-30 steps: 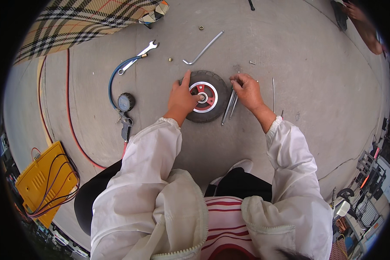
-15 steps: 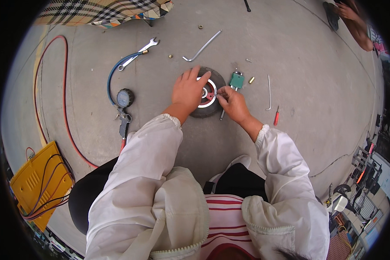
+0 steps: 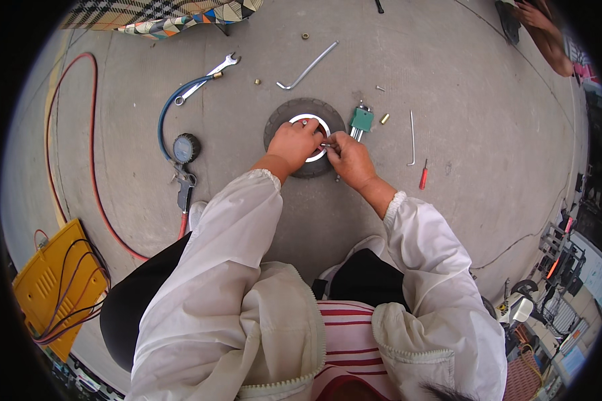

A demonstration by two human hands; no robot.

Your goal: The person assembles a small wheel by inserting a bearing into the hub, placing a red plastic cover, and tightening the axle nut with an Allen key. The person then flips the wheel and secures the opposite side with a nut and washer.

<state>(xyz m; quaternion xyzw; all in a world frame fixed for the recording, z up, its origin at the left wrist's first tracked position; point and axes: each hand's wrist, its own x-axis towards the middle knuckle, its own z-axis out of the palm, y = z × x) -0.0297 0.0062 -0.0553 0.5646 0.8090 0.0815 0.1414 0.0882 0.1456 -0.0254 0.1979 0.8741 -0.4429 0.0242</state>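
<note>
On the grey concrete floor (image 3: 461,207) I see a red air hose (image 3: 95,134) looping at the far left, with a yellow panel (image 3: 32,284) draped in cables below it. A black-tyred wheel (image 3: 304,107) lies flat in front of the crouching person. Left of it rests a tyre inflator (image 3: 186,148) with a round dial. The left hand (image 3: 296,144) lies across the wheel's rim and hub, fingers bent; I can't tell how firmly it grips. The right hand (image 3: 352,160) is beside it at the rim, thumb and fingertips pinched together on a small metal piece (image 3: 326,145), mostly hidden. Beyond lie a combination wrench (image 3: 223,64) and a bent steel bar (image 3: 312,65); to the right, a green hex-key holder (image 3: 362,119), a loose hex key (image 3: 411,137), a red-handled screwdriver (image 3: 423,178), a brass sleeve (image 3: 384,119) and a tiny screw (image 3: 380,88).
</note>
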